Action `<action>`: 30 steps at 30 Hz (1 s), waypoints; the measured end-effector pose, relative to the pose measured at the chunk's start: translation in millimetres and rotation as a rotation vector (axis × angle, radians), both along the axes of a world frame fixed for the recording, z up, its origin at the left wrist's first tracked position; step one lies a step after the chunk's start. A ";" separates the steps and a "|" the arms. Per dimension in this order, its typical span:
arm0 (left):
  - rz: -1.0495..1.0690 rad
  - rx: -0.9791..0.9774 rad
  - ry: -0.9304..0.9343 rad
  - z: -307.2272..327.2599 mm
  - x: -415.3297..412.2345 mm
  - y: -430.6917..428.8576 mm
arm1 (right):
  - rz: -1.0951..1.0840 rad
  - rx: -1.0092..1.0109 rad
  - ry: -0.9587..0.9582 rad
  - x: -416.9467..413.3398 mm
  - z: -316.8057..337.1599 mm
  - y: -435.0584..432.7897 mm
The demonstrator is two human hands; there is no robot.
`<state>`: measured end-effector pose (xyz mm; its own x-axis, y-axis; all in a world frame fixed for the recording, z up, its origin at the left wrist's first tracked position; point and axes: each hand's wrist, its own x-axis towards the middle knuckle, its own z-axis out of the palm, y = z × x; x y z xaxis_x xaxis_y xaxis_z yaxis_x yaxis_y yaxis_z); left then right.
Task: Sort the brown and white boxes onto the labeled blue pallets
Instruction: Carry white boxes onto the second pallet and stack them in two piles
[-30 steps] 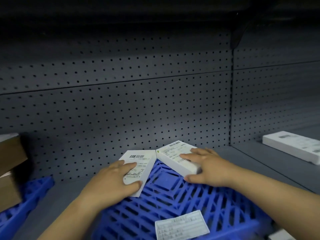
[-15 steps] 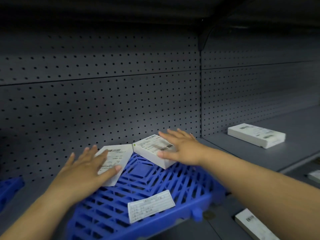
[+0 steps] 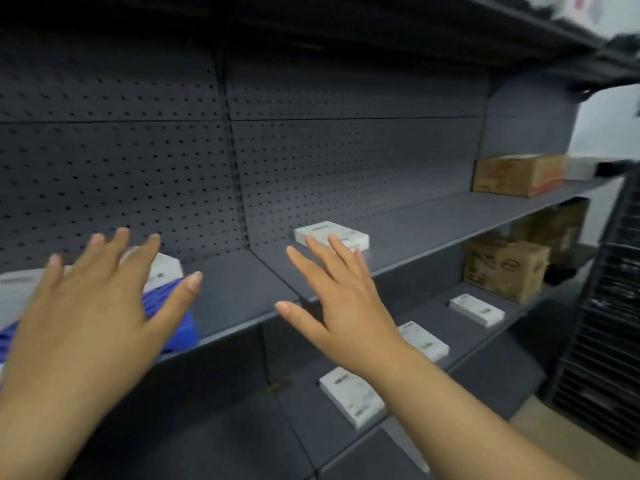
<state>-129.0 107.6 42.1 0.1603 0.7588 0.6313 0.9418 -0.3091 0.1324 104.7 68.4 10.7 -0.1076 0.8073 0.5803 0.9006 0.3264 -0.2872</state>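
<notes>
Writing: labels on the white boxes carry dark print, too blurred for you to read; the brown boxes show red and dark markings, also unreadable.
Landmark: blue pallet point(image 3: 169, 306), on the middle shelf point(image 3: 433, 216) at far left, largely hidden behind your left hand.
Left hand: your left hand point(image 3: 86, 313) is spread wide with nothing in it, in front of the pallet.
Right hand: your right hand point(image 3: 343, 306) is spread flat and empty, to the right of the pallet, past the shelf's front edge.
White boxes, count: six that you can see. Two lie on the pallet, one point(image 3: 162, 268) showing past your left fingers, another point(image 3: 17, 289) at the frame's left edge. One point(image 3: 332, 233) sits alone on the shelf right of the pallet, just beyond your right fingertips. Three lie on the lower shelf point(image 3: 485, 337), below and right of the pallet: near point(image 3: 351, 396), middle point(image 3: 424, 341), far point(image 3: 476, 310).
Brown boxes, count: three, all far right of the pallet. One point(image 3: 519, 174) on the middle shelf's end; two on the lower shelf, front point(image 3: 505, 268) and one behind it point(image 3: 557, 223).
Open room: bare shelf runs between the pallet and the lone white box, and from that box to the brown one.
</notes>
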 end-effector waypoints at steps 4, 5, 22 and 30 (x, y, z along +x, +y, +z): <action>-0.011 -0.042 0.069 -19.5 105.7 -42.9 | -0.143 0.033 -0.068 97.9 -17.4 -56.2; -0.028 -0.048 0.085 -24.9 131.1 -52.8 | -0.185 0.020 -0.079 122.0 -20.7 -68.8; -0.262 -0.187 0.200 -136.3 448.4 -37.6 | -0.526 -0.140 -0.049 423.6 -115.6 -78.4; -0.139 -0.318 0.195 -198.6 573.6 51.2 | -0.487 -0.172 -0.072 570.2 -165.0 14.1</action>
<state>444.6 158.7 -156.5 0.3688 0.8743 0.3155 0.9109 -0.4075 0.0645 674.9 82.5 -154.3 0.2695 0.8566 0.4400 0.9557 -0.1817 -0.2317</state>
